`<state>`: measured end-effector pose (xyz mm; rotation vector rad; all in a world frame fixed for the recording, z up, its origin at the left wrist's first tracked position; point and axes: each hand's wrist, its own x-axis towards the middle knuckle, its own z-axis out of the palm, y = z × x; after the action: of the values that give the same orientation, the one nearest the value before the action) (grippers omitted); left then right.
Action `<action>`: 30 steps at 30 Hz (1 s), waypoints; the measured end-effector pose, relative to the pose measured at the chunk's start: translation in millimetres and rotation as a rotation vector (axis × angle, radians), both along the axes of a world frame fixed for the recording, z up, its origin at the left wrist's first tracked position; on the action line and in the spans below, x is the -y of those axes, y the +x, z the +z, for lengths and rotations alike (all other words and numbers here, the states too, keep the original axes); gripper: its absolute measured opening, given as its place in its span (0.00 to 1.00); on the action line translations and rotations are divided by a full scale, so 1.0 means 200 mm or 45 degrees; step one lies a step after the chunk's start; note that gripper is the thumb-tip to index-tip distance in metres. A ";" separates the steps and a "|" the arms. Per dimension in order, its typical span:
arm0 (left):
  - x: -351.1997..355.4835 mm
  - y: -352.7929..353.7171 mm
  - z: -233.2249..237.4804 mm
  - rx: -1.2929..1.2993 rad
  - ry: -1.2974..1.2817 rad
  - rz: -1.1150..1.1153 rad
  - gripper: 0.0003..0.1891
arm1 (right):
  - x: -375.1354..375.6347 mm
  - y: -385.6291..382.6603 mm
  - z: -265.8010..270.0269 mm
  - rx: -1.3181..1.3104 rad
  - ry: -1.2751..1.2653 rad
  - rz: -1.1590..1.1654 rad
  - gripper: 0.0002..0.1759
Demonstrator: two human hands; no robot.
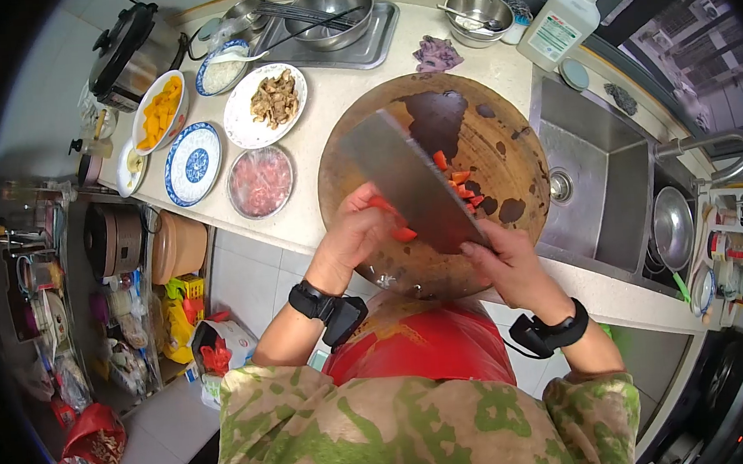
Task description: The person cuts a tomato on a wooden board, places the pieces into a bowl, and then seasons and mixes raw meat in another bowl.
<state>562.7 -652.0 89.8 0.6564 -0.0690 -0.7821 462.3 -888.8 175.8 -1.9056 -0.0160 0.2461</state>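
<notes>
Over the round chopping board (509,151) now, and both hands are busy. The right hand (507,263) is clenched around the handle of the cleaver (402,177). The handle itself is buried in the fist, at the near right edge of the board. From there the broad blade runs away to the far left, so its long axis cuts diagonally across the wood, with its flat face tipped up toward the camera.

The left hand (352,233) sits on the near left side of that blade, fingers curled down and pinning a red strip (404,234) against the board. The strip pokes out from under the fingertips, touching or just beside the steel. It is the left hand that is right on it, while the right hand stands a little off to the near right.

On the blade's other side, far and right, lie the cut red chunks (459,181), scattered close along the metal. The sink (599,179) is to the right of the board, and a glass bowl of pink meat (260,181) is to the left.
</notes>
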 end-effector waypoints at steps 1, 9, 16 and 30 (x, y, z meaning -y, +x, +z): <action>0.01 0.01 0.03 0.054 0.130 0.009 0.22 | 0.02 -0.02 0.00 0.018 -0.014 -0.058 0.12; 0.18 0.05 0.05 0.774 0.949 -0.237 0.14 | 0.11 -0.27 -0.04 -0.252 -0.036 -0.607 0.11; 0.08 0.06 0.18 1.775 1.210 -0.411 0.31 | 0.11 -0.37 -0.17 -0.408 -0.039 -0.864 0.13; 0.23 -0.27 0.14 1.506 1.581 0.107 0.24 | -0.02 -0.35 -0.05 0.085 -0.606 -0.323 0.14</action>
<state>507.8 -698.7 118.2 2.2285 -0.6587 -0.1695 392.2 -885.5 166.1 -2.3616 0.2587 0.0104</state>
